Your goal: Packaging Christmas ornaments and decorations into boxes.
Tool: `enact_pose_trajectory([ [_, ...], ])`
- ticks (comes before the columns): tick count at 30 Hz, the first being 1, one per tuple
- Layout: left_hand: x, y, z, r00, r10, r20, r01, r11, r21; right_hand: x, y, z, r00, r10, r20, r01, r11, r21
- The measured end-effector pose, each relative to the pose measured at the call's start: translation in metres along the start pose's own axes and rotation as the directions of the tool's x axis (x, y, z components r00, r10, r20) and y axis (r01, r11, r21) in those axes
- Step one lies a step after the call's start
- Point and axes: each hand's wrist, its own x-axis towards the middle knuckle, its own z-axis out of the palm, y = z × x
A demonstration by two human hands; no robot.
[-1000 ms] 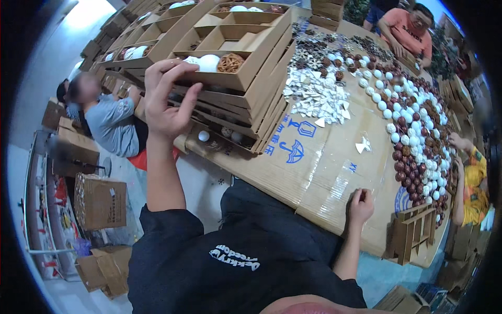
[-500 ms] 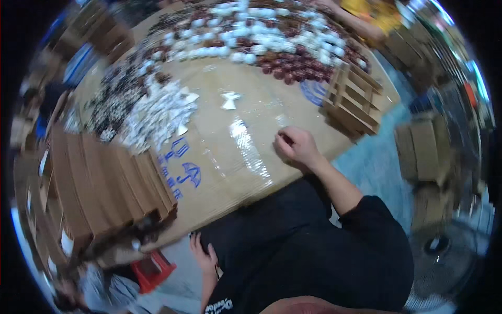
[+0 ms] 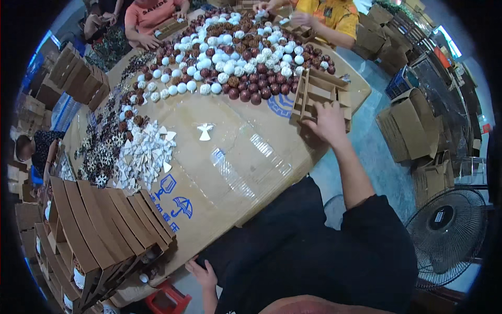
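— Moved the right hand (image 3: 330,123)?
— Yes, off the bare tabletop (image 3: 235,115) nearby and up to the divided tray (image 3: 327,78), now touching its near edge.
— And with the left hand (image 3: 203,273)?
— Taken away from the stacked trays (image 3: 99,225), then lowered beside the black trousers (image 3: 293,209), well to the left of the divided tray.

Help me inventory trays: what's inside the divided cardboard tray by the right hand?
Inside the tray, brown dividers form compartments. The right hand is over its near side, and its fingers hide part of the interior; whatever lies beneath them cannot be seen.
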Motion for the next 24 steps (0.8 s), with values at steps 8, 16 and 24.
enact_pose_trajectory([
  [8,-0.005,0.001,0.014,0.998,-0.06,-0.017,0.06,0.998,-0.012,0.001,0.013,0.004,1.0,-0.025,0.006,0.023,0.985,0.169],
  [16,-0.011,-0.01,0.029,0.99,-0.061,-0.125,0.071,0.995,0.072,0.01,-0.004,-0.058,0.865,-0.122,-0.487,0.266,0.934,0.24],
  [24,-0.017,0.02,0.015,0.995,-0.005,-0.1,0.044,0.922,0.385,0.009,-0.015,-0.026,0.959,-0.068,-0.274,0.118,0.978,0.171],
])
